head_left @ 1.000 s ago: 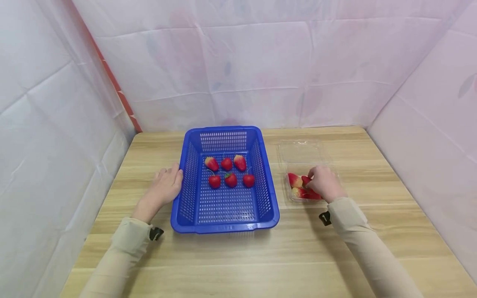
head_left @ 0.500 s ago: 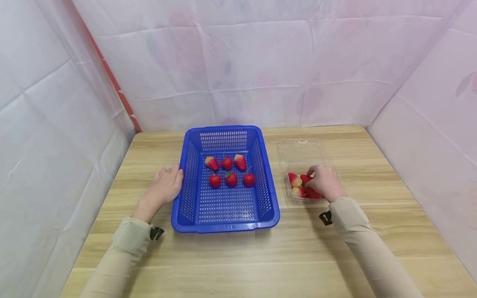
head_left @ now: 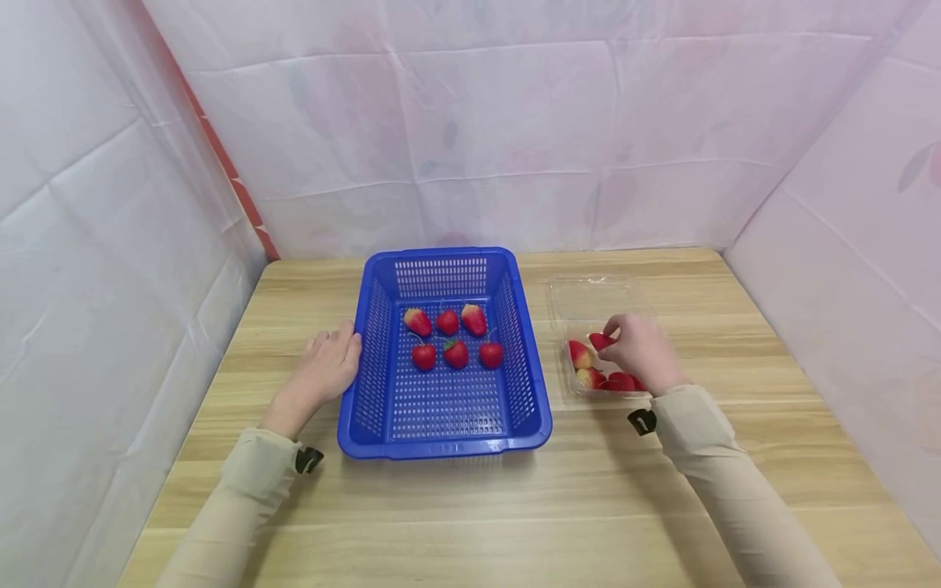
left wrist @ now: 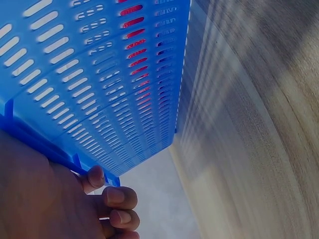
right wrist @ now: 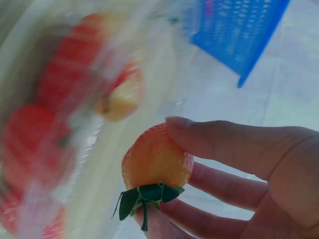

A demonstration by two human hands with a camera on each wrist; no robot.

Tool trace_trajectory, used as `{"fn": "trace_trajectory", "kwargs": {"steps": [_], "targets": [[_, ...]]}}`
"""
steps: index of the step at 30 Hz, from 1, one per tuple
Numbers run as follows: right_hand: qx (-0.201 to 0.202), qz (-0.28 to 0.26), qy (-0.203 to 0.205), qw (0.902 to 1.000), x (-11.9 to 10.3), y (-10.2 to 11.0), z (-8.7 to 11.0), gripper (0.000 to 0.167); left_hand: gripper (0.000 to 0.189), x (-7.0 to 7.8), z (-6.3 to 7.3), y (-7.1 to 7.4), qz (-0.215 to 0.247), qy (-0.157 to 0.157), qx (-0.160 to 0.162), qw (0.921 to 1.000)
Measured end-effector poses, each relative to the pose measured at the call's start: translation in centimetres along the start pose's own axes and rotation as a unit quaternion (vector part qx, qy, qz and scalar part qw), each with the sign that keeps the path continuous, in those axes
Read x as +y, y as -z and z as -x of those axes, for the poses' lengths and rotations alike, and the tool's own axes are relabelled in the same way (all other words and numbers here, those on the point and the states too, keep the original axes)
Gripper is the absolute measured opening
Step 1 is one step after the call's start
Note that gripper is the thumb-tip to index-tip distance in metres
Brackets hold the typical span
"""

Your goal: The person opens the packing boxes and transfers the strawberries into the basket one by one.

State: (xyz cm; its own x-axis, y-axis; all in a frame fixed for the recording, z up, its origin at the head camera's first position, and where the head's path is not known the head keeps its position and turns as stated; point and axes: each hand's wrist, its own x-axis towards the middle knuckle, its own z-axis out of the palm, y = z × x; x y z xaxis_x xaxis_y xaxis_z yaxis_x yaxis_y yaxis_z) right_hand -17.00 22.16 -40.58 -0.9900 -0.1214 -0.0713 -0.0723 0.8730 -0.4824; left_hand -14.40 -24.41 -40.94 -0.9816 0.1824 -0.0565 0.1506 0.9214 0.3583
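Observation:
My right hand (head_left: 643, 353) pinches a strawberry (right wrist: 157, 159) between thumb and fingers, its pale end and green leafy cap showing in the right wrist view. In the head view this strawberry is just above a clear plastic clamshell box (head_left: 594, 302), whose lid lies open toward the back. Several more strawberries (head_left: 581, 354) rest in the box. To the left stands a blue plastic basket (head_left: 445, 449) with slotted walls. My left hand (head_left: 327, 367) grips its left rim, fingertips curled at the edge in the left wrist view.
Two rows of red fruit lie on the basket floor, among them strawberries (head_left: 474, 320) and cherries (head_left: 491, 354) with thin stems. Everything stands on a wood-grain table (head_left: 470, 523). White patterned sheets (head_left: 507, 147) enclose it at the back and both sides.
My right hand has lifted a strawberry up and slightly back from the others in the box, uncovering more red fruit at the box's front. My left hand and the basket stay put.

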Motion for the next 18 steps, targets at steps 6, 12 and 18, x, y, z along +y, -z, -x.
{"fn": "trace_trajectory", "kwargs": {"steps": [6,12,18], "targets": [[-0.009,0.004,0.007,0.9999,-2.2,1.0,0.4,0.028,0.033,0.1,0.0,0.1,0.000,0.001,-0.003,1.0000],[-0.010,0.012,0.024,0.9996,-4.5,1.8,0.8,0.027,0.034,0.1,0.1,0.1,0.001,0.000,-0.006,1.0000],[-0.017,0.008,0.043,0.9989,-7.0,1.8,0.9,0.029,0.035,0.0,0.0,0.1,0.003,0.000,-0.005,1.0000]]}}
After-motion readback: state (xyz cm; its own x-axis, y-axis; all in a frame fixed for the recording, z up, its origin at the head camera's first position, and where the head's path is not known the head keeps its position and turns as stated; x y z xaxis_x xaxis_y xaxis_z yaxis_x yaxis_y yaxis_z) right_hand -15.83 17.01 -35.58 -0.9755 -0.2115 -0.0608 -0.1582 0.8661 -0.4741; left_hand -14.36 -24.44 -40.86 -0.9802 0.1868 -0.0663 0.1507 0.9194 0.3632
